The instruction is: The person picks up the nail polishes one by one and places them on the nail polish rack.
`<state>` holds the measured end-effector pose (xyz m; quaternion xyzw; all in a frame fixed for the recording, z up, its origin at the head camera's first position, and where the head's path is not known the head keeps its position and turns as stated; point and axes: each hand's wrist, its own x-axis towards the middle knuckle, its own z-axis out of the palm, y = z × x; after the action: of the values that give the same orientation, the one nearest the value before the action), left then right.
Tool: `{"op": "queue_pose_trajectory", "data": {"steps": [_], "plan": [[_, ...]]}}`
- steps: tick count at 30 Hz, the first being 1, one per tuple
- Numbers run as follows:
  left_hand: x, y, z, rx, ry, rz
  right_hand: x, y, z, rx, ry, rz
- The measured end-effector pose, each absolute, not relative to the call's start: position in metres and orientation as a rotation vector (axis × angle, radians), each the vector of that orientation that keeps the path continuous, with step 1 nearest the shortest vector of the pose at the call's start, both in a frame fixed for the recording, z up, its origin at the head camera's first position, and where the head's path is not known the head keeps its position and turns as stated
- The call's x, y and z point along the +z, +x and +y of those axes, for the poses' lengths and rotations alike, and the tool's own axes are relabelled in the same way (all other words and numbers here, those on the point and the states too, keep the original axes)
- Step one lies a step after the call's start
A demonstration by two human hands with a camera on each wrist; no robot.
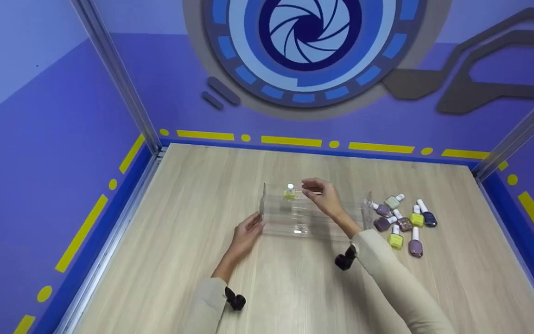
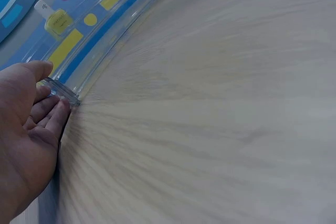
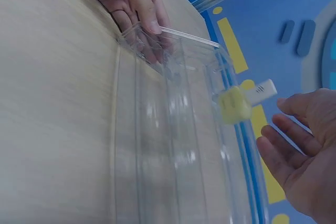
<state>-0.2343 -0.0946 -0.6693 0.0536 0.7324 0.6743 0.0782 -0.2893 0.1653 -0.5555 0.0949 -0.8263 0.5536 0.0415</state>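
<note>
A clear stepped display rack (image 1: 313,229) sits on the table in front of me. One yellow nail polish bottle (image 1: 289,192) with a white cap stands upright on its back tier, toward the left. My left hand (image 1: 248,231) grips the rack's left end; in the right wrist view the thumb lies on the end wall and the fingers show through the plastic. Just right of the yellow bottle, my right hand (image 1: 323,198) hovers over the rack with loosely bent fingers. A gap separates its fingertips from the bottle (image 3: 234,105) in the right wrist view, and it holds nothing.
Several nail polish bottles lie in a loose group beside the rack's right end, among them a dark blue one (image 1: 429,219), a mauve one (image 1: 415,248) and a yellow one (image 1: 395,240). Printed panels (image 1: 295,125) wall in the wooden table (image 1: 193,185) at the back and sides.
</note>
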Motion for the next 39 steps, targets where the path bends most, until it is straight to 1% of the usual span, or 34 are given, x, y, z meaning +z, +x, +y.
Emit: {"op": "queue_pose_trajectory", "data": {"steps": [3,8,11,20,26,39], "plan": [[-0.669,-0.234,-0.095,2.017,0.146,2.200,-0.545,-0.284,0.179,1.703,0.260,-2.526],[-0.670,-0.233,-0.098,2.038,0.151,2.186,-0.515,-0.269,0.202,1.727,0.188,-2.579],[-0.670,-0.233,-0.100,2.056,0.149,2.173,-0.506,-0.269,0.219,1.693,0.176,-2.618],[-0.671,-0.232,-0.100,2.039,0.146,2.153,-0.524,-0.285,0.284,1.643,0.050,-2.598],[-0.668,-0.234,-0.099,2.000,0.114,2.171,-0.529,-0.280,0.318,1.574,-0.040,-2.621],[-0.669,-0.233,-0.096,1.996,0.138,2.193,-0.546,-0.264,0.379,1.328,-0.224,-2.793]]}}
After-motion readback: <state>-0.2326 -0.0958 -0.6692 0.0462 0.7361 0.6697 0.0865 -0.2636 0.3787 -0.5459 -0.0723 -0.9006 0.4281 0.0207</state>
